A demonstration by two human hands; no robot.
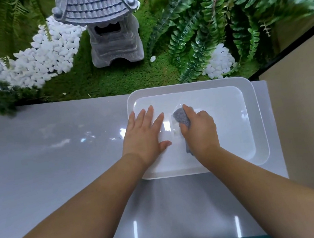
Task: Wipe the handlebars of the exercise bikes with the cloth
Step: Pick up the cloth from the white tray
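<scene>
hands (171, 132) over white basin (257, 125), grey cloth (182, 118) half hidden

Head-worn view, steeply down and forward over a glossy counter (56, 152), close in.

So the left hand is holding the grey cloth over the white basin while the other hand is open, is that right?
Not quite. The head view shows the right hand holding the grey cloth over the white basin; the left hand is the open one.
</scene>
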